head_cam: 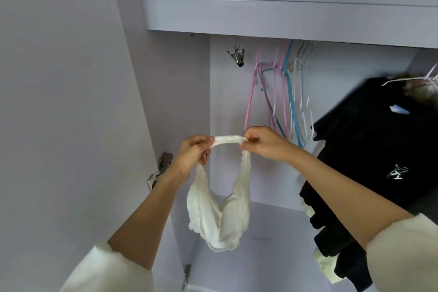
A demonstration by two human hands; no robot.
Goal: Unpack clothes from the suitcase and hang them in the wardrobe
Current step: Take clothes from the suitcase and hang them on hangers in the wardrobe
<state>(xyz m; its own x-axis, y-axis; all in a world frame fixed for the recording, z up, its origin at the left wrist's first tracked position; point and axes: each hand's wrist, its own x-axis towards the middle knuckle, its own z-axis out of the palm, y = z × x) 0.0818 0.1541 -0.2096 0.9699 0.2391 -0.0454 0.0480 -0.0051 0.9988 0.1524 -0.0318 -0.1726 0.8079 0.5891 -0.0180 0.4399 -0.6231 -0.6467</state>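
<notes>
Open wardrobe (237, 106) fills the view, pale lilac panels, door (59, 102) swung out on the left with two metal hinges on its edge. Top shelf (260, 9) carries folded fabric — pale green, tan, light blue-grey bundles side by side. Black garment (369, 149) hangs at the right on a white hanger, small white print on it, lower part bunched over something pale. Bare hangers (284, 92) — pink, blue, white — cluster under the shelf near the middle; a bunch of metal clips (237, 54) hangs just left of them. White garment (219, 208), thin and lacy-edged, is held up in front of the wardrobe interior, between both hands: its top band is stretched level from one to the other, the rest droops below in a loose pouch. Left hand (192, 156) pinches the left end of the band, fingers curled around the fabric. Right hand (263, 142) pinches the right end, thumb and fingers closed on it, just below the hanger bottoms. Both forearms bare, cream sleeves pushed up at the bottom edge.
</notes>
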